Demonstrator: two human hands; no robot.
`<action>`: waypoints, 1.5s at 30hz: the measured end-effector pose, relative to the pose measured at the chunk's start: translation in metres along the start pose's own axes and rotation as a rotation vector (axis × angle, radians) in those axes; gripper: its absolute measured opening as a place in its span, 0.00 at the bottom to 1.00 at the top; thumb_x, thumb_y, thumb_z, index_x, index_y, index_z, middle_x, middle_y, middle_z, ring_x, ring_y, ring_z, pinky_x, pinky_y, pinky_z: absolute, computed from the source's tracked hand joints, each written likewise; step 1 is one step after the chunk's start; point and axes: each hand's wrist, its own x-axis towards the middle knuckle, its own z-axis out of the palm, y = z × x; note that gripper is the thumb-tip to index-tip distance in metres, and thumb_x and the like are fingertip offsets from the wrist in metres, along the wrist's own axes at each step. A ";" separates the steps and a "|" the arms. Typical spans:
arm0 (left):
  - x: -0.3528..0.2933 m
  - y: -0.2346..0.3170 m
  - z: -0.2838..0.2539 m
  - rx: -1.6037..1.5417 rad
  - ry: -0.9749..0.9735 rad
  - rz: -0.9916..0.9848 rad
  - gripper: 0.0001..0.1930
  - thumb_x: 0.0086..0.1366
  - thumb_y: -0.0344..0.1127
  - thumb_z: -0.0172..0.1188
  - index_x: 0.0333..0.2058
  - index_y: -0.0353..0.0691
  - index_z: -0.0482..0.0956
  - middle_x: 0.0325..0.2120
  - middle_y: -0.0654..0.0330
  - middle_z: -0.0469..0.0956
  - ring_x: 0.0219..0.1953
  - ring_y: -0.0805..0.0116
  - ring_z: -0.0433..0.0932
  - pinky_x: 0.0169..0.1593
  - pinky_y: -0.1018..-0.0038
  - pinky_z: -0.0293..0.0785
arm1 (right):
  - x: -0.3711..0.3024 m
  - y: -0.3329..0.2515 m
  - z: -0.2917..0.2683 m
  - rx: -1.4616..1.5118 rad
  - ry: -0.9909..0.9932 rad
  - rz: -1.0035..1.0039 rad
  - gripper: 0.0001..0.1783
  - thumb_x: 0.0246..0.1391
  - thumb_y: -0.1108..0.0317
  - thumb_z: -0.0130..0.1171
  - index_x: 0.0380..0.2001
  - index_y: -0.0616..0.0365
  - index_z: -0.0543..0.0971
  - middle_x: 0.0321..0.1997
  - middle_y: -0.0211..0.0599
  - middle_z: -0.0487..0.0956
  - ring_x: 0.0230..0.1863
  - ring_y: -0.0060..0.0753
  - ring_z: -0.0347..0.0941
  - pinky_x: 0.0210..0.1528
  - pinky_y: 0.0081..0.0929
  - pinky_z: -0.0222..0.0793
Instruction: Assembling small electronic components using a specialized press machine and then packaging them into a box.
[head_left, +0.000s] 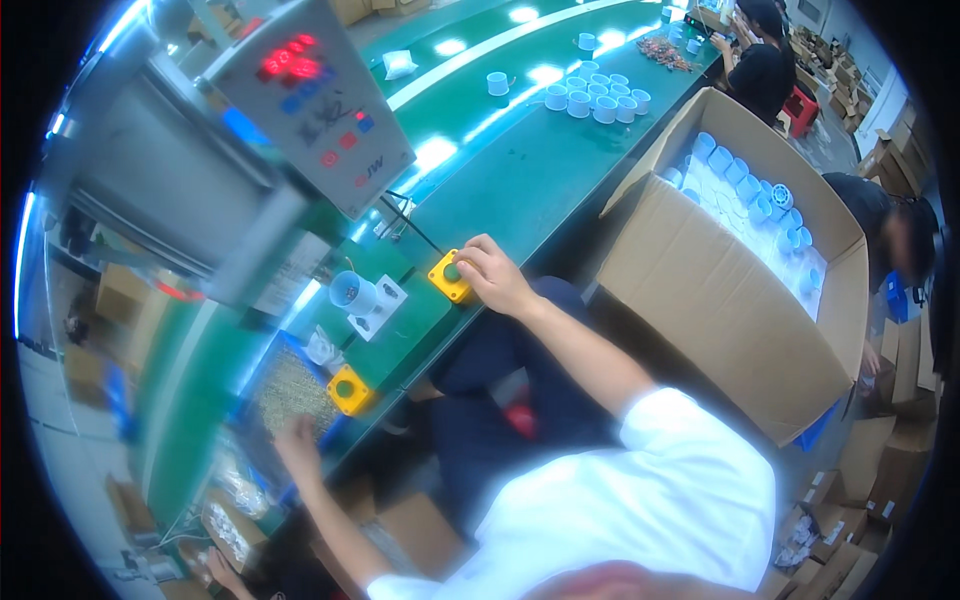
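Observation:
My right hand [495, 275] has its fingers bent over a yellow push-button box [442, 284], its fingertips at the green button on top. Low on the left, my left hand [297, 445] is blurred at the edge of a blue tray of small brass-coloured parts [290, 395]; whether it holds any cannot be made out. Near it sits a second yellow push-button box [350, 390] with a green button. Between the two boxes, a light-blue plastic cup [352, 292] stands upright on a white plate [382, 312], with small dark parts inside it.
A grey machine with a control panel [315, 110] rises at the left. Several blue cups [600, 98] stand on the green bench [490, 200]. At my right is a cardboard box [720, 320] with more cups inside. Other people [760, 70] work nearby.

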 end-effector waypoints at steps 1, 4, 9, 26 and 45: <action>-0.003 0.003 -0.001 -0.005 -0.025 -0.044 0.09 0.68 0.31 0.64 0.40 0.30 0.85 0.27 0.52 0.85 0.30 0.70 0.84 0.36 0.73 0.77 | -0.002 0.000 0.000 -0.002 0.000 0.008 0.14 0.69 0.61 0.54 0.46 0.59 0.81 0.50 0.43 0.74 0.49 0.44 0.76 0.52 0.35 0.73; -0.002 0.020 -0.004 -0.013 -0.076 -0.134 0.09 0.67 0.32 0.65 0.39 0.30 0.86 0.27 0.51 0.85 0.29 0.69 0.84 0.36 0.72 0.77 | -0.001 0.002 0.003 -0.007 0.009 0.008 0.14 0.69 0.61 0.54 0.46 0.59 0.81 0.50 0.43 0.74 0.49 0.45 0.75 0.53 0.35 0.72; 0.019 0.065 -0.016 -0.166 -0.030 0.032 0.09 0.64 0.30 0.66 0.39 0.30 0.86 0.28 0.50 0.85 0.31 0.66 0.84 0.39 0.71 0.77 | 0.002 0.008 0.011 -0.081 0.034 -0.072 0.15 0.68 0.61 0.56 0.44 0.63 0.81 0.48 0.46 0.74 0.48 0.47 0.76 0.51 0.36 0.73; 0.138 0.221 -0.018 -0.314 -0.108 0.258 0.12 0.63 0.37 0.72 0.35 0.32 0.87 0.26 0.55 0.82 0.26 0.68 0.77 0.34 0.72 0.73 | 0.002 0.012 0.009 0.011 0.026 -0.066 0.14 0.70 0.62 0.53 0.47 0.61 0.81 0.50 0.41 0.74 0.46 0.38 0.75 0.49 0.31 0.72; -0.025 0.122 0.045 -0.169 0.309 0.209 0.10 0.66 0.36 0.66 0.38 0.34 0.85 0.38 0.49 0.85 0.43 0.49 0.82 0.49 0.61 0.77 | -0.001 0.003 0.004 -0.176 0.073 -0.291 0.12 0.58 0.66 0.62 0.43 0.57 0.83 0.51 0.41 0.79 0.53 0.49 0.72 0.55 0.38 0.72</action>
